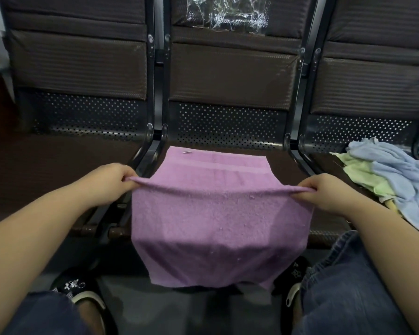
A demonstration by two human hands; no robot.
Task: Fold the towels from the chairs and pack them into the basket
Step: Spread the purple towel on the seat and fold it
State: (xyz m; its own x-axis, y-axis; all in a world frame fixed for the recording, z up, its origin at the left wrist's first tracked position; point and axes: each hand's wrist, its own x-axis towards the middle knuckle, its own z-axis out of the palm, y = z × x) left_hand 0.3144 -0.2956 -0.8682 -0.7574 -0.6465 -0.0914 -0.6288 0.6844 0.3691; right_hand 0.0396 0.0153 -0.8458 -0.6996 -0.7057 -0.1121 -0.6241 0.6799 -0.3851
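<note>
A purple towel [218, 221] is stretched across the middle chair seat [286, 165]. Its far end lies flat on the seat and its near part hangs over the front edge toward the floor. My left hand [111, 184] pinches the towel's raised fold at the left, and my right hand [329, 189] pinches the same fold at the right. A crumpled light blue towel [402, 180] lies on a pale green towel [363, 180] on the right chair seat. No basket is in view.
Three dark brown chairs stand in a row with black metal frames [155, 146] between them. Clear plastic wrap [228, 13] hangs on the middle backrest. The left chair seat [58, 170] is bare. My feet in black sandals [78, 288] stand on the grey floor.
</note>
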